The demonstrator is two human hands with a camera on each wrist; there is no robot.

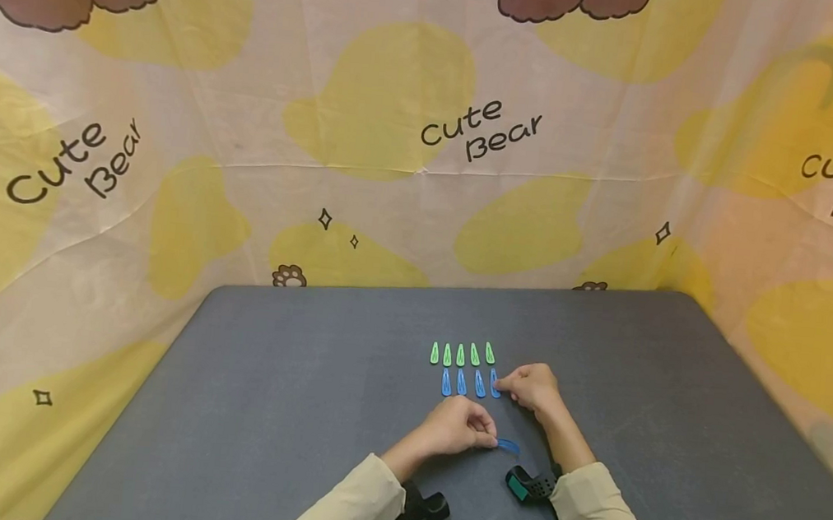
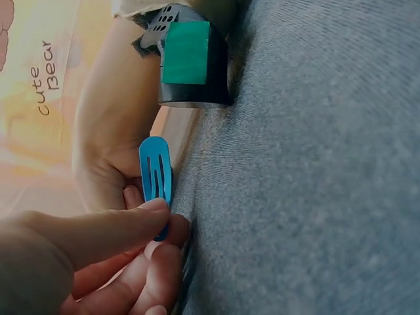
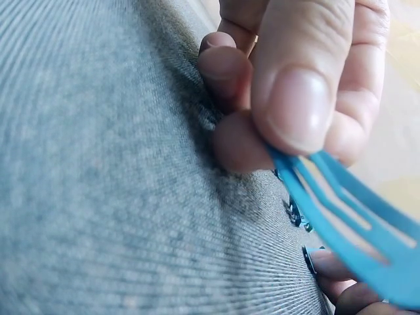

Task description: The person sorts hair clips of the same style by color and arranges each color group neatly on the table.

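Note:
My left hand pinches one end of a blue snap hair clip between thumb and fingers, just above the table. The clip's slotted end points away from the fingertips, large in the right wrist view. Farther off, my right hand has its fingertips at another blue hair clip, the rightmost of a blue row. That clip shows edge-on beside the fingers in the right wrist view. Several green hair clips lie in a row just behind the blue ones.
The dark grey table carries the two rows near its middle. A patterned curtain hangs behind it. Each wrist wears a black camera; the right wrist camera bears a green patch and sits close to the left hand's clip.

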